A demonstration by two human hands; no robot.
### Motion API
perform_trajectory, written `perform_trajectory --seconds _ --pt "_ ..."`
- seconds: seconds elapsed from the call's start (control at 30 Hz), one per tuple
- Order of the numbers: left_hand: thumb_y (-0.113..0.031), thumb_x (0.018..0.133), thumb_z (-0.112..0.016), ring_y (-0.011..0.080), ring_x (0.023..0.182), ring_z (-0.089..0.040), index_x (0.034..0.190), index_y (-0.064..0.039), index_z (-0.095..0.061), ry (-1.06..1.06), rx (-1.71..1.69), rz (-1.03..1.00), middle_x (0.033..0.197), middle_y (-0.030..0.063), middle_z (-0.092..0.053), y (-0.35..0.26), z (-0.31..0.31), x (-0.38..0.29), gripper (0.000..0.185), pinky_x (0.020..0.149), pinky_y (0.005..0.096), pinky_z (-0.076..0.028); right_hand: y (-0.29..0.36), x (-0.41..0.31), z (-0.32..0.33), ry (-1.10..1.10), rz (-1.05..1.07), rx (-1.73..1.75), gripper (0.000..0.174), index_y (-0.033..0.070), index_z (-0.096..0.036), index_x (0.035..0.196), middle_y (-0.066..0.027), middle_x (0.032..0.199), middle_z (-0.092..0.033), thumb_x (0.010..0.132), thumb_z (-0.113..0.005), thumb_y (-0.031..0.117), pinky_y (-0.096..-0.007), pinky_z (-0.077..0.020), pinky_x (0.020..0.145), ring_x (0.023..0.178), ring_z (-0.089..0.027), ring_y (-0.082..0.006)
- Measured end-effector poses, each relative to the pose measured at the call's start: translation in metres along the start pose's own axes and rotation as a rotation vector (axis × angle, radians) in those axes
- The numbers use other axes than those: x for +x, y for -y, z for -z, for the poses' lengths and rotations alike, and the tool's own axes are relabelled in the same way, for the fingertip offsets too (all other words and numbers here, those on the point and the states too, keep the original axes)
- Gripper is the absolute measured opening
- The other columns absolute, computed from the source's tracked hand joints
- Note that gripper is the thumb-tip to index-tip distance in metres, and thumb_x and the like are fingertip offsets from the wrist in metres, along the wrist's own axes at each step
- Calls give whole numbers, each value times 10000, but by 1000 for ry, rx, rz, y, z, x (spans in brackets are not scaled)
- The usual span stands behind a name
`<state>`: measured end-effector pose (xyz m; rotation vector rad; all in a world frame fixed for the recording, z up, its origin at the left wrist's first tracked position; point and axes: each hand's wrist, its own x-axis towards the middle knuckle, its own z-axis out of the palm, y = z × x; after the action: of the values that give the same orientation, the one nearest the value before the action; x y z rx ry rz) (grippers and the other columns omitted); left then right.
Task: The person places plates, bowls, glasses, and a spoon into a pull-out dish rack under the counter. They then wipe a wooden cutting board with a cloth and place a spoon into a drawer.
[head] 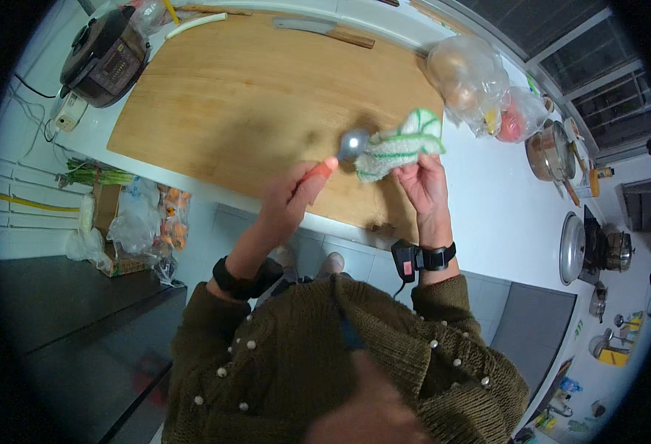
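A spoon [354, 143] with a round metal bowl and an orange-red handle is held in my left hand [287, 191], its bowl pointing up and right. In my right hand [428, 186], pinched by fingers and thumb, is a bunched white cloth [397, 151] with green stripes and edging. The cloth's left end is right beside the spoon's bowl; whether they touch I cannot tell. Both hands are over the near right part of a large wooden board [270, 94] on the white counter.
A cleaver [308, 26] lies along the board's far edge, with a white stalk [196, 25] to its left. An electric pressure cooker [103, 61] stands left. At right are plastic bags [464, 77], a lidded pot [550, 152] and a metal lid [572, 248].
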<state>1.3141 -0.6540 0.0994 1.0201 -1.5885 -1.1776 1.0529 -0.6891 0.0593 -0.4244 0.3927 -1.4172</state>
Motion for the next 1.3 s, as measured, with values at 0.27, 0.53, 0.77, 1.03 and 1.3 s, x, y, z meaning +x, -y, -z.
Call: perform_trajectory --seconds 0.27,0.53,0.77,1.03,1.3 --pt "-139 910 -520 98 578 -466 1022 -22 -609 33 8 -16 623 44 -496 11 -2 5 184 531 262 -388 -28 -6 -52 254 -313 -115 277 -28 -528 1096 -152 912 -653 930 -525 194 -337 -555 579 662 -647 -222" --pt "-134 881 -542 339 766 -605 1011 -33 -604 48 316 -168 849 176 -623 12 11 7 176 659 366 -474 -46 -3 -71 -41 -202 -606 118 26 -651 917 -59 835 -668 812 -685 69 -202 -444 505 566 -558 -87" --pt "-132 888 -542 237 808 -645 1054 -63 -656 70 272 -3 929 116 -673 24 40 -7 212 698 329 -487 -2 5 -53 -331 50 -348 118 63 -591 805 39 614 -492 901 -575 130 -197 -364 468 505 -456 -58" --pt "-134 870 -556 207 672 -597 1046 -100 -670 34 320 -26 809 88 -649 23 44 4 212 609 305 -458 24 0 -44 -28 31 -498 170 2 -631 1006 -85 839 -675 856 -619 82 -219 -524 533 607 -626 -112" --pt "-156 815 -594 302 721 -568 884 -86 -604 6 737 -364 760 98 -573 15 17 14 99 598 380 -448 -55 1 -75 218 148 -1400 150 -19 -610 930 -32 791 -519 863 -629 113 -251 -435 586 635 -508 -115"
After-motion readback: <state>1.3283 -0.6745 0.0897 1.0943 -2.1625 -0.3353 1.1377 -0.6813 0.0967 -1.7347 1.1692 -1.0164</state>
